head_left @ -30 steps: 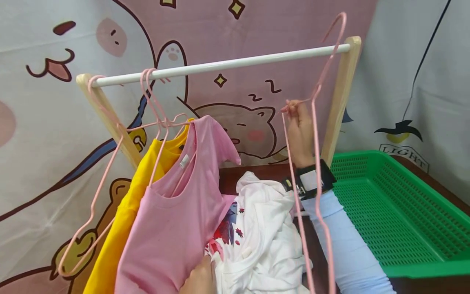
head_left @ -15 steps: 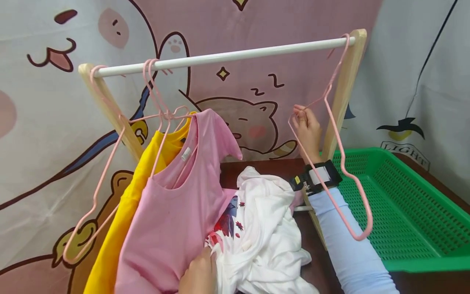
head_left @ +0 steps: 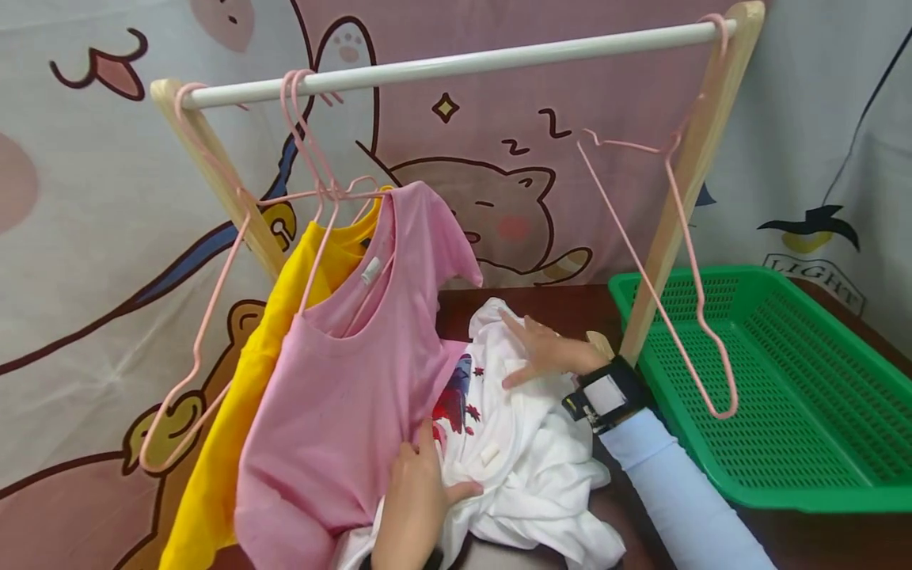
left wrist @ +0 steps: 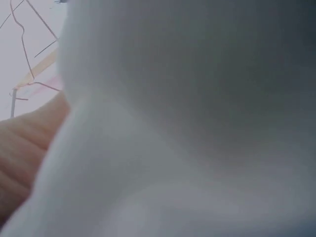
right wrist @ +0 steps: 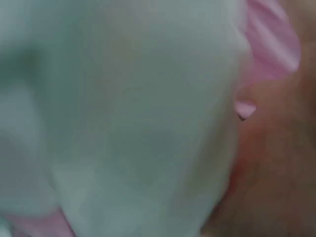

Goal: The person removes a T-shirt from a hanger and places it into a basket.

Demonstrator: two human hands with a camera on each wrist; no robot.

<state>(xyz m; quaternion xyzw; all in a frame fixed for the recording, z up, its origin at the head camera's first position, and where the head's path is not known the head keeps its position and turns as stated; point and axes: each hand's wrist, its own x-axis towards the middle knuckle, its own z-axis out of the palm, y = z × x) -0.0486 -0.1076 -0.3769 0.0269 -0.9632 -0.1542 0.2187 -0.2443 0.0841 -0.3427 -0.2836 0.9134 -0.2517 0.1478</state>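
Observation:
In the head view a crumpled white T-shirt [head_left: 527,451] with a red and blue print lies on the dark table. My right hand [head_left: 549,352] rests on its upper part, fingers spread. At its lower left side is my left hand [head_left: 416,495], thumb stretched out over the white cloth and fingers partly hidden beside the hanging pink T-shirt [head_left: 335,419]. An unloaded pink hanger [head_left: 694,253] hangs from the rack's white bar [head_left: 513,59] at the right end. Both wrist views are mostly filled by blurred pale cloth.
A yellow shirt [head_left: 264,372] hangs behind the pink one. Another bare pink hanger [head_left: 207,317] hangs at the bar's left end. The rack's wooden post [head_left: 684,198] rises in front of a green plastic basket [head_left: 805,499] on the right.
My right hand has let go of the pink hanger, now hooked on the bar, and has come down onto the white T-shirt. My left thumb has come into view over the cloth.

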